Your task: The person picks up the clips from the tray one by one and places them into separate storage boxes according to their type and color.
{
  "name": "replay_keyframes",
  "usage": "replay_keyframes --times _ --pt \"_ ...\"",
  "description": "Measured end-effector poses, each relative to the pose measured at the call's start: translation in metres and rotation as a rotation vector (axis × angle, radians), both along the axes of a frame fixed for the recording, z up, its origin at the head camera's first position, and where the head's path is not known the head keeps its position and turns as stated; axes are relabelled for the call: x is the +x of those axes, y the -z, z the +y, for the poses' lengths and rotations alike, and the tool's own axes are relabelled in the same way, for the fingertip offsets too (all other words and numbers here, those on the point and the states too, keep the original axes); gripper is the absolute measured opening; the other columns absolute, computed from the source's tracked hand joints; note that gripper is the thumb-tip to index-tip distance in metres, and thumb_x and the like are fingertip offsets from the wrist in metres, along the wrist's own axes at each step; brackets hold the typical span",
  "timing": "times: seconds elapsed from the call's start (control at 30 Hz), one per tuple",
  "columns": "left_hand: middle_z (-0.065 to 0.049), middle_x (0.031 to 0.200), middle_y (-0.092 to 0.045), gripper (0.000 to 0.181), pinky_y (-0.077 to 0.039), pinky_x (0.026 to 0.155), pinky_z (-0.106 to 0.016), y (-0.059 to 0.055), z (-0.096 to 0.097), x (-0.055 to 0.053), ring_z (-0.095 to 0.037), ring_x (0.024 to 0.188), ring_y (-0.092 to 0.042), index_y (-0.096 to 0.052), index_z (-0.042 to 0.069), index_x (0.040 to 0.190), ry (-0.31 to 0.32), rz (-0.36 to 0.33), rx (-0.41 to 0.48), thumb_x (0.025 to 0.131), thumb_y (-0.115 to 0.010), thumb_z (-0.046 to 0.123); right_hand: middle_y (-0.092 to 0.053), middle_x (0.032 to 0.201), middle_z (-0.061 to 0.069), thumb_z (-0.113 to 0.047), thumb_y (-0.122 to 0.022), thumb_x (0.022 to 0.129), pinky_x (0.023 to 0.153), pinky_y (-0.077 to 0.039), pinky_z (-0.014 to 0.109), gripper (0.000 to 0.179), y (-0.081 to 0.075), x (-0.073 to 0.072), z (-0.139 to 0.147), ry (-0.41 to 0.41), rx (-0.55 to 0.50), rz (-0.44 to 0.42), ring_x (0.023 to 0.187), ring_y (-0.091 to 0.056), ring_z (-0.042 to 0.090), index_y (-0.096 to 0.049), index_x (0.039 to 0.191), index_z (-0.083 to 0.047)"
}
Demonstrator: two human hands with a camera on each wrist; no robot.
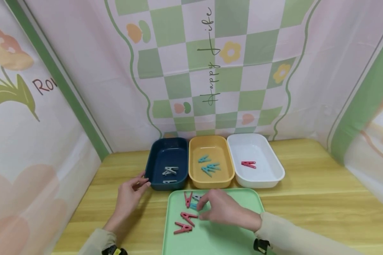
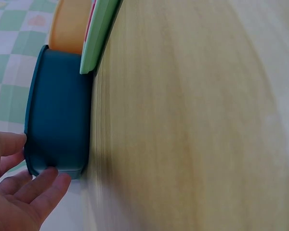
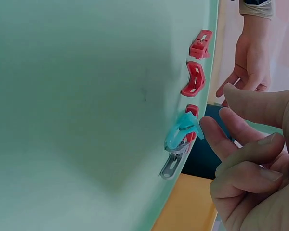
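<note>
My left hand [image 1: 129, 196] touches the near left corner of a dark blue bin [image 1: 167, 186], thumb and fingers lightly against its rim and side. Over the light green tray [image 1: 217, 239], my right hand [image 1: 221, 209] hovers with thumb and index finger apart and nothing between them; its other fingers bend inward. Closest to those fingertips is a turquoise clothespin [image 3: 181, 131], touching or overlapping a grey clothespin [image 3: 171, 164] and a red clothespin [image 1: 188, 199]. Two more red clothespins, one in the middle [image 1: 188, 217] and one nearer [image 1: 183, 228], lie along the tray's left side.
Behind the tray, a yellow bin [image 1: 211, 185] holds several turquoise clothespins [image 1: 207, 169], and a white bin [image 1: 258, 184] holds a red one [image 1: 248, 164]. Grey clothespins [image 1: 170, 171] lie in the blue bin. A patterned curtain [image 1: 175, 85] hangs behind the wooden table [image 1: 309, 191].
</note>
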State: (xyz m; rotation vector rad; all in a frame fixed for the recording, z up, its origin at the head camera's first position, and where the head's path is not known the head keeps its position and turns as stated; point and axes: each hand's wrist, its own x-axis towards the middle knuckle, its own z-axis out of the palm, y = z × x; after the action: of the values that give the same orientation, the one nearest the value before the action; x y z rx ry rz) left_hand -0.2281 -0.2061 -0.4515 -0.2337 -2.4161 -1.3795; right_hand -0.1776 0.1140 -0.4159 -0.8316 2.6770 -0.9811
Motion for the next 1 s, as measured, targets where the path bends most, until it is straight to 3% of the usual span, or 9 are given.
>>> replay_keyframes --times 0.33,1.0 --pt "-0.007 0.123 -0.062 0.015 -0.055 0.075 -0.023 0.002 -0.001 0.0 -0.02 0.105 -0.063 -0.073 0.002 0.097 0.003 0.003 -0.001 0.083 -0.074 0.01 -0.067 0.082 -0.016 -0.019 -0.082 0.073 0.072 -0.052 0.025 0.016 -0.001 -0.003 -0.01 -0.027 -0.006 -0.04 0.082 -0.062 0.006 -0.076 0.087 -0.02" --pt "-0.006 0.124 -0.062 0.015 -0.055 0.076 -0.025 0.0 -0.001 0.0 -0.018 0.105 -0.063 -0.073 0.003 0.097 0.002 -0.019 -0.007 0.084 -0.073 0.01 -0.061 0.073 -0.02 0.001 -0.073 0.068 0.062 -0.048 0.022 0.027 0.011 -0.003 -0.028 -0.051 0.071 0.092 0.072 -0.056 0.004 -0.072 0.072 -0.026"
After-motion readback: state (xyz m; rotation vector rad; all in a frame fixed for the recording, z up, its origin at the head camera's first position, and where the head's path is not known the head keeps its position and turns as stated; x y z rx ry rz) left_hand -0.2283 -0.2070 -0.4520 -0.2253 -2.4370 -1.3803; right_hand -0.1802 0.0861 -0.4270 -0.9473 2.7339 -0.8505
